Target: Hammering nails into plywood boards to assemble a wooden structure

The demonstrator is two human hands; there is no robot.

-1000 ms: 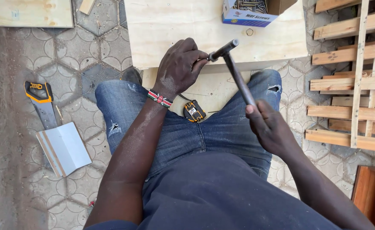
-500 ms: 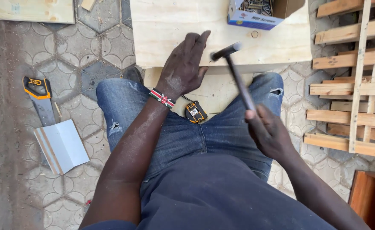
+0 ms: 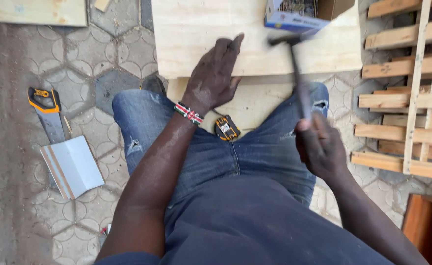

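left hand (image 3: 215, 73) flat on plywood board (image 3: 186, 34), right hand (image 3: 321, 147) gripping raised hammer (image 3: 294, 64)

An open cardboard box (image 3: 302, 14), blue and white outside and brown on its flaps (small dark metal fasteners fill it), sits at the far edge of the pale plywood board (image 3: 196, 29).

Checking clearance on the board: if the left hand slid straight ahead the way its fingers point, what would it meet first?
Probably nothing nearby: the left hand points up across the bare plywood board; the screw box sits off to the right.
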